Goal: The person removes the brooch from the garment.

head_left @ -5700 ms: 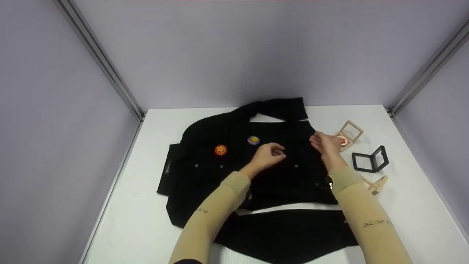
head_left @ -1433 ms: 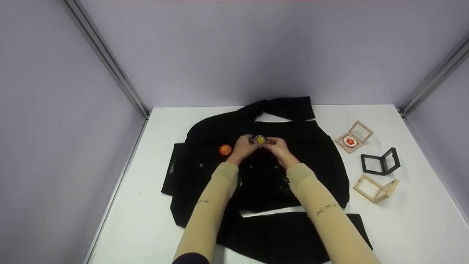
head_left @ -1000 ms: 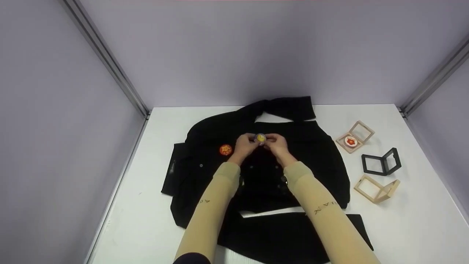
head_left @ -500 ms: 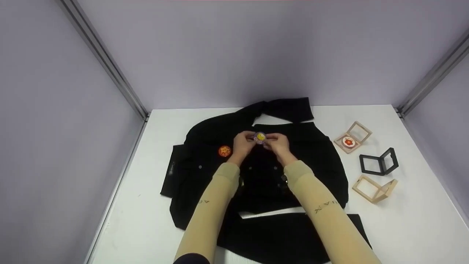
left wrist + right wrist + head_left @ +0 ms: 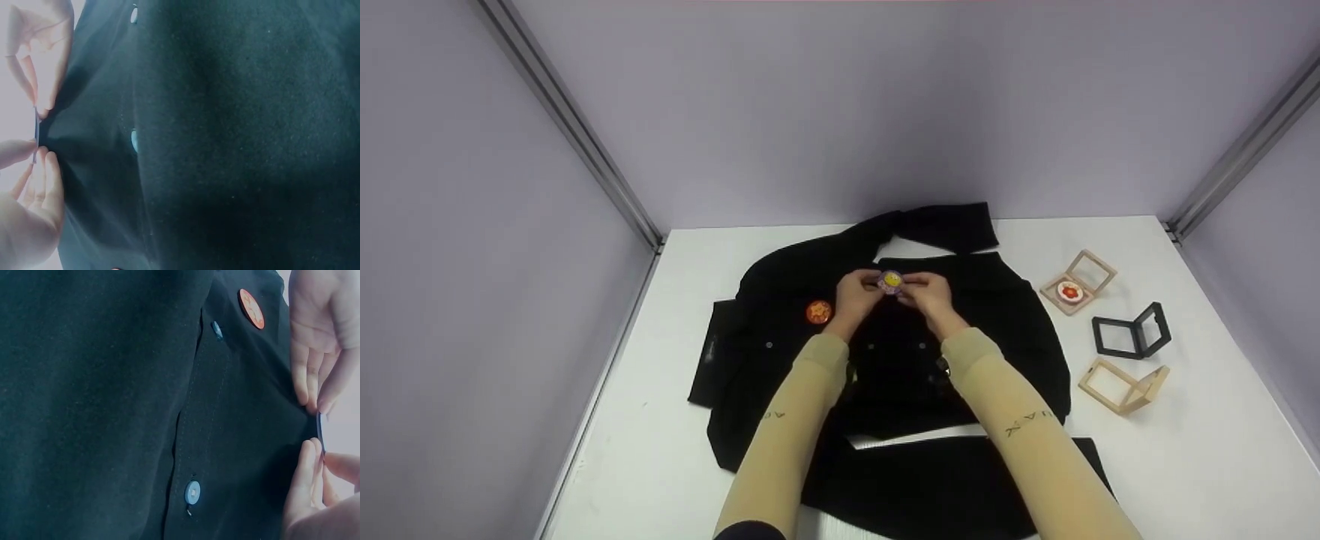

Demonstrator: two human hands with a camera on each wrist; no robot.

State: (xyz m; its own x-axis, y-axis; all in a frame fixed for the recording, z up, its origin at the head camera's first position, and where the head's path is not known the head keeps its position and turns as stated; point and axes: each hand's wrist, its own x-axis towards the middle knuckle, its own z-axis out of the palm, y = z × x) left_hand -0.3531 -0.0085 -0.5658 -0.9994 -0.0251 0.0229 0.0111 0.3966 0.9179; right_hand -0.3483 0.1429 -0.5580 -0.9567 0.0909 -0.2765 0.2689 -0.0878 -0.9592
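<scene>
A black buttoned shirt (image 5: 997, 315) lies spread out, sleeves to the far and near sides. Over its chest, my left hand (image 5: 856, 295) and right hand (image 5: 928, 292) pinch a round purple-and-yellow pin badge (image 5: 890, 283) from opposite sides. Seen edge-on in the right wrist view, the badge (image 5: 321, 433) sits between thumbs and fingertips, right at the cloth, which rises in folds toward it. The left wrist view shows the same thin edge of the badge (image 5: 36, 134). An orange-red round badge (image 5: 819, 312) rests on the shirt left of my left hand.
On the white table (image 5: 1200, 420) at right stand three opened cases: a wooden one (image 5: 1051, 296) holding a white badge with a red flower (image 5: 1069, 292), a black one (image 5: 1135, 341) and a pale wooden one (image 5: 1149, 385). Grey walls (image 5: 840, 112) enclose the table.
Some seconds ago my hands were apart, the right near the flower badge's case, and the purple badge lay on the shirt. Now both hands hold it; over the last second they barely move.
</scene>
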